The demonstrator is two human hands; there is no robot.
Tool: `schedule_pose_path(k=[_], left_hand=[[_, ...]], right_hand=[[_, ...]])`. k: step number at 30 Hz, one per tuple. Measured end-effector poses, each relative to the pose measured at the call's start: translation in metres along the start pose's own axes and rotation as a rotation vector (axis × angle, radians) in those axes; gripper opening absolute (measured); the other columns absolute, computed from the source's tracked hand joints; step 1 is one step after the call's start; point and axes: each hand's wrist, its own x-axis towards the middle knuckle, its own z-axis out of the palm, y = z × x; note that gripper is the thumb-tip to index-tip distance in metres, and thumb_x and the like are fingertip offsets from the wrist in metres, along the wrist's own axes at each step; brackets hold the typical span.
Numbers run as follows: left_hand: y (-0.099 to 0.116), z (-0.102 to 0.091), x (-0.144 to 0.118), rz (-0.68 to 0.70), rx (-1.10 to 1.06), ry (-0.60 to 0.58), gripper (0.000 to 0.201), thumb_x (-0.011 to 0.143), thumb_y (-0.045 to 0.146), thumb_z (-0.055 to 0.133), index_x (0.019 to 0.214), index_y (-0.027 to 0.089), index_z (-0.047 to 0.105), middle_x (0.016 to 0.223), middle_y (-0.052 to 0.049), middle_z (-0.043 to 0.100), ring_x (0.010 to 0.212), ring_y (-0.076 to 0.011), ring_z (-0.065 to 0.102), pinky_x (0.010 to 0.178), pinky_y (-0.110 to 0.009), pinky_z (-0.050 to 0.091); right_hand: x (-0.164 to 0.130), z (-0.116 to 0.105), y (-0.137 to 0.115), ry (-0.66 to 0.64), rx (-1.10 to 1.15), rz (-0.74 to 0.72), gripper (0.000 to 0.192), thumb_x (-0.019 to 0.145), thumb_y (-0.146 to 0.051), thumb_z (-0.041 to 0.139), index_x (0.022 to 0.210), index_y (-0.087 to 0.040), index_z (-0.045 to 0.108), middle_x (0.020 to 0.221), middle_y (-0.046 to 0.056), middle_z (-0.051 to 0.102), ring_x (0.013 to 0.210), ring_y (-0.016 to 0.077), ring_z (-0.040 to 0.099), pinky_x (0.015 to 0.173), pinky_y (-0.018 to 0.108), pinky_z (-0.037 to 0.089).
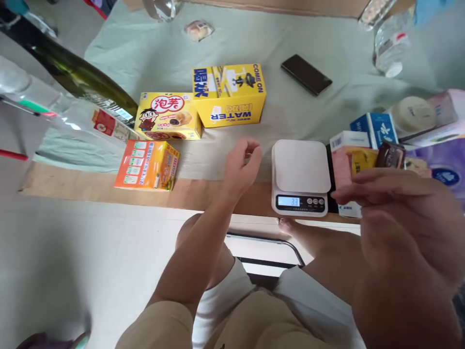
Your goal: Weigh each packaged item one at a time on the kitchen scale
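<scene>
A white kitchen scale point(301, 167) sits near the table's front edge with nothing on its platform; its display shows digits. My left hand point(241, 165) hovers just left of the scale, fingers loosely curled, holding nothing. My right hand point(395, 213) is raised close to the camera at the right, its fingers pinched on a small pink box point(343, 167). A dark brown wrapped snack point(390, 155) shows just above my right fingers; whether the hand holds it is unclear.
Two yellow boxes point(228, 94), point(169, 116) and an orange box point(147, 165) lie left of centre. A black phone point(306, 74) lies further back. Tissue packs and blue-white boxes point(376, 128) crowd the right. A dark green bottle point(72, 72) and water bottle point(390, 46) are nearby.
</scene>
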Motion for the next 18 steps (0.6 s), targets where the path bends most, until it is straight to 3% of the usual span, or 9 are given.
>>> schedule_pose_path(k=[3, 7, 9, 12, 16, 18], left_hand=[[0.004, -0.004, 0.007, -0.085, -0.158, 0.020, 0.017, 0.097, 0.023, 0.061, 0.080, 0.023, 0.063, 0.085, -0.001, 0.067, 0.087, -0.0175, 0.063, 0.085, -0.032, 0.051], [0.010, -0.009, 0.020, -0.279, -0.371, 0.034, 0.028, 0.102, 0.026, 0.047, 0.080, 0.021, 0.063, 0.096, -0.005, 0.071, 0.099, -0.0203, 0.069, 0.093, -0.037, 0.051], [0.013, -0.013, 0.028, -0.379, -0.478, 0.054, 0.034, 0.104, 0.032, 0.040, 0.082, 0.020, 0.063, 0.102, -0.007, 0.074, 0.102, -0.0215, 0.072, 0.094, -0.039, 0.053], [0.017, -0.019, 0.037, -0.438, -0.565, 0.128, 0.036, 0.104, 0.041, 0.037, 0.086, 0.020, 0.061, 0.106, -0.008, 0.074, 0.106, -0.0212, 0.072, 0.093, -0.036, 0.054], [0.014, -0.030, 0.045, -0.465, -0.678, 0.346, 0.024, 0.097, 0.041, 0.046, 0.094, 0.022, 0.060, 0.101, -0.005, 0.070, 0.110, -0.0190, 0.071, 0.089, -0.030, 0.055], [0.009, -0.034, 0.048, -0.463, -0.672, 0.413, 0.020, 0.096, 0.040, 0.048, 0.097, 0.023, 0.059, 0.099, -0.005, 0.068, 0.109, -0.0188, 0.071, 0.088, -0.030, 0.056]], right_hand=[[0.040, 0.031, -0.029, -0.096, -0.002, -0.041, 0.020, 0.091, -0.034, 0.064, 0.109, -0.043, 0.068, 0.108, 0.002, 0.073, 0.097, 0.0275, 0.074, 0.079, 0.051, 0.066], [0.114, 0.065, -0.034, -0.358, -0.168, -0.190, 0.023, 0.086, -0.036, 0.067, 0.108, -0.030, 0.068, 0.114, 0.005, 0.074, 0.096, 0.0240, 0.075, 0.078, 0.044, 0.067], [0.155, 0.079, -0.026, -0.442, -0.260, -0.273, 0.032, 0.082, -0.031, 0.070, 0.114, -0.028, 0.068, 0.121, 0.009, 0.072, 0.108, 0.0274, 0.074, 0.085, 0.047, 0.067], [0.212, 0.099, -0.010, -0.592, -0.432, -0.408, 0.059, 0.075, -0.024, 0.081, 0.131, -0.032, 0.065, 0.146, 0.010, 0.062, 0.136, 0.0344, 0.064, 0.115, 0.059, 0.057], [0.271, 0.123, 0.009, -0.701, -0.532, -0.324, 0.102, 0.053, -0.027, 0.102, 0.146, -0.031, 0.058, 0.171, 0.011, 0.041, 0.160, 0.0428, 0.042, 0.131, 0.068, 0.040], [0.291, 0.135, 0.018, -0.709, -0.518, -0.300, 0.092, 0.053, -0.034, 0.103, 0.137, -0.028, 0.064, 0.172, 0.008, 0.043, 0.165, 0.0382, 0.037, 0.133, 0.062, 0.040]])
